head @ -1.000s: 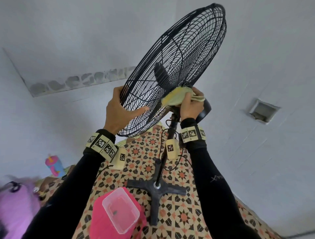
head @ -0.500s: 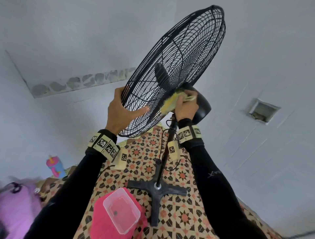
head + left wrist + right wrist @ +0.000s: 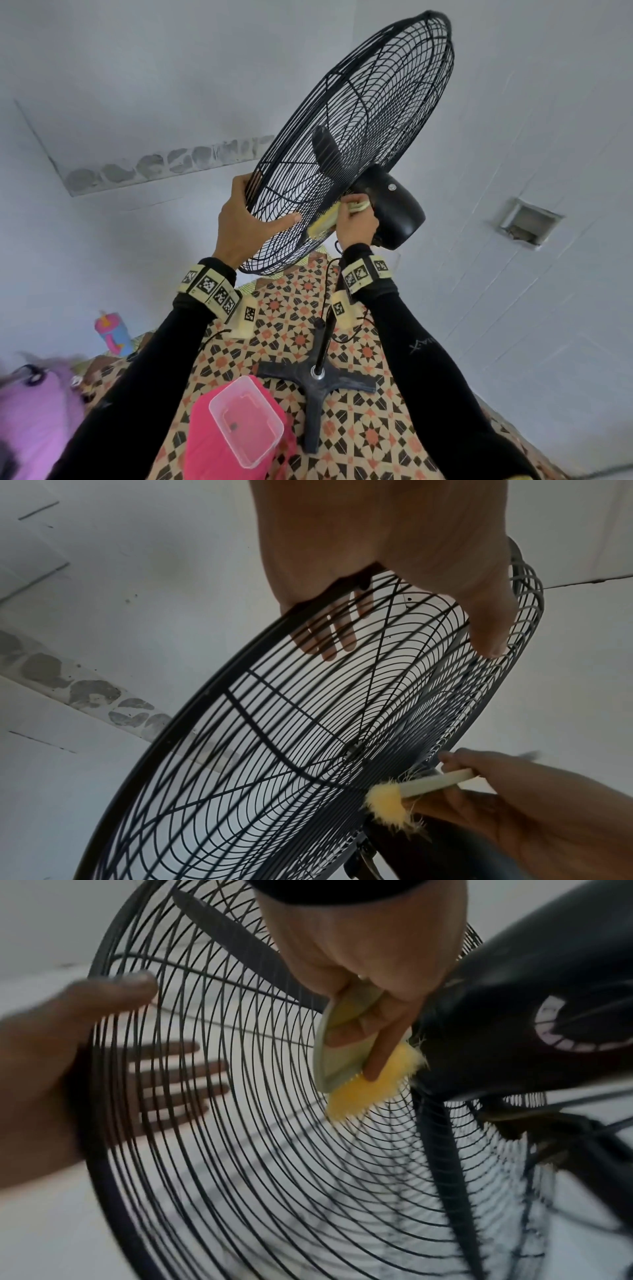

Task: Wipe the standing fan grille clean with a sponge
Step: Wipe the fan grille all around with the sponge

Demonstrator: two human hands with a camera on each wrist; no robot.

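A black standing fan tilts up, its wire grille [image 3: 359, 130] facing up and left. My left hand [image 3: 253, 219] grips the grille's lower rim, thumb on the rear wires and fingers on the front side, which shows in the left wrist view [image 3: 394, 547]. My right hand [image 3: 356, 226] holds a yellow sponge [image 3: 325, 221] with a pale backing. It presses the sponge against the rear grille beside the black motor housing [image 3: 394, 205]. In the right wrist view the sponge [image 3: 363, 1093] lies on the wires under my right hand [image 3: 359, 947]. A fan blade shows inside the grille.
The fan's pole and cross base [image 3: 318, 383] stand on a patterned mat [image 3: 359, 428] close to the wall. A clear plastic box [image 3: 245, 425] sits on a pink stool below me. A purple toy [image 3: 34, 411] and a colourful bottle [image 3: 113, 332] are at left.
My right hand has slid the sponge down and to the left along the rear grille, away from the top of the motor housing. My left hand has kept its hold on the rim.
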